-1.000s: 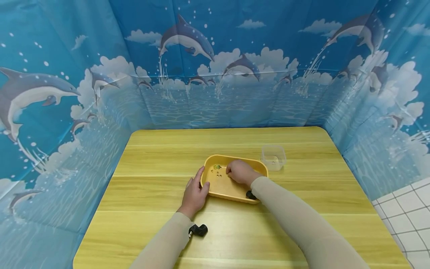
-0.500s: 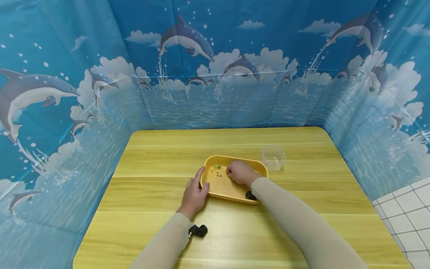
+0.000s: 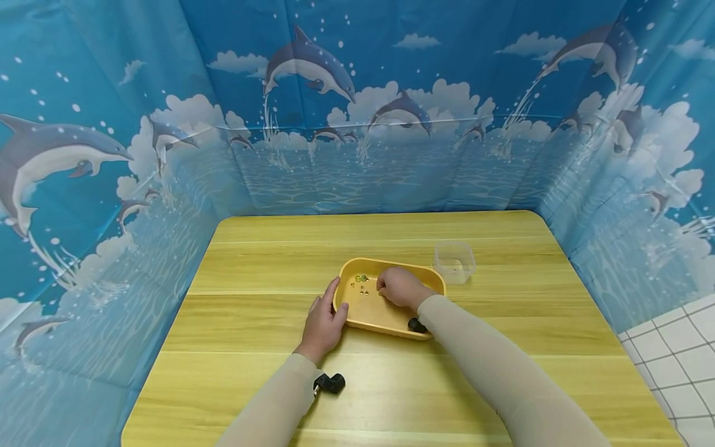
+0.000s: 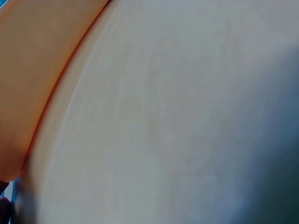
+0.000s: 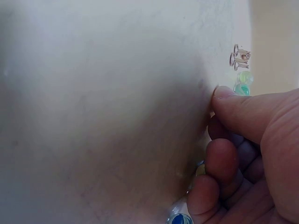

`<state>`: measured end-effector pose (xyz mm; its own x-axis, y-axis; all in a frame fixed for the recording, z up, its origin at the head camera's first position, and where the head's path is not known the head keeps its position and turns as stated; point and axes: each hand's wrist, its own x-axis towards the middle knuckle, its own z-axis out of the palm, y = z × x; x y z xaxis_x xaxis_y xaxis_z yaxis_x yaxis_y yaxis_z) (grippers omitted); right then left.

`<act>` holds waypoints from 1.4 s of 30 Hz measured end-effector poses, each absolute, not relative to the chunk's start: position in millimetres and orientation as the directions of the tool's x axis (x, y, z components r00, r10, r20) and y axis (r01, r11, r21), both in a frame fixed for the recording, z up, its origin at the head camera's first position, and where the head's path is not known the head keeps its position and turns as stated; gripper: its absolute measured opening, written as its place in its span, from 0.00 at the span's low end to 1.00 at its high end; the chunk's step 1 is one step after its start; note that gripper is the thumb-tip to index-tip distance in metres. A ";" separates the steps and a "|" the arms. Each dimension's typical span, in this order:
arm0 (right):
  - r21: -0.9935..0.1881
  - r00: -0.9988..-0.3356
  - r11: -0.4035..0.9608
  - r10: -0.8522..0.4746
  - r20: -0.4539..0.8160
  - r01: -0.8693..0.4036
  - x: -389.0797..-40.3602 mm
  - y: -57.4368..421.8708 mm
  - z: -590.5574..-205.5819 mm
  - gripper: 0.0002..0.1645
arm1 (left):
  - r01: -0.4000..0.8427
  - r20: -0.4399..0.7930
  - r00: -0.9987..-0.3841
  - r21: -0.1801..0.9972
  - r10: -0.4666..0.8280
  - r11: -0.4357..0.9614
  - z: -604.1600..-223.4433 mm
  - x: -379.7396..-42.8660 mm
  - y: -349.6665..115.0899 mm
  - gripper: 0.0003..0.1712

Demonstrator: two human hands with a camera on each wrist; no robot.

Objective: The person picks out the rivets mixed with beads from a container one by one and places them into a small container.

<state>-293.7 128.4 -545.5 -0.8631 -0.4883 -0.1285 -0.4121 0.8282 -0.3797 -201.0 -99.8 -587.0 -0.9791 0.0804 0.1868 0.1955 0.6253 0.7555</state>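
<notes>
Yellow plastic: one shallow tray point(image 3: 380, 313), rounded corners, set at a slight slant on a wood-grain table point(image 3: 240, 347). Beyond its far right corner, one clear box point(image 3: 455, 264), open-topped, with a speck on its floor; whether box and tray touch cannot be told.

Tray contents, left part: greenish glass marbles point(image 5: 244, 83); small metal pieces point(image 5: 240, 57) close by them; one blue-patterned marble point(image 5: 180, 219) below the right fingers.

Left hand point(image 3: 323, 326): fingers extended and spread from the thumb, resting against the tray's left end.

Right hand point(image 3: 403, 287): inside the tray, fingers curled, thumb and forefinger tips close together. Whether anything is pinched there cannot be told.

Surroundings: dolphin-print curtain point(image 3: 357, 167) around the table; white tiles point(image 3: 687, 347) at lower right; black device point(image 3: 332, 383) at the left sleeve; a black part point(image 3: 416, 325) under the right cuff, before the tray's near right corner.

Obscured: right hand and forearm cover much of the tray's right side. Blue-patterned marble cut by the frame edge. Left wrist view: tray wall cropped, fingers barely showing at the lower left edge, dark blur at lower right.
</notes>
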 end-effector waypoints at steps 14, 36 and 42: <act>-0.390 -0.859 0.825 -0.492 -0.138 -0.410 -292.1 129.6 -544.5 0.06 | 0.186 0.180 -0.981 0.754 0.074 0.630 -586.7 -200.6 -99.4 0.36; -0.371 -0.863 0.834 -0.486 -0.140 -0.410 -290.6 128.9 -545.4 0.06 | 0.177 0.176 -0.982 0.764 0.064 0.620 -585.9 -200.5 -99.1 0.36; -0.367 -0.863 0.836 -0.484 -0.145 -0.408 -290.5 128.4 -544.7 0.06 | 0.172 0.172 -0.983 0.762 0.060 0.624 -585.8 -200.3 -98.4 0.36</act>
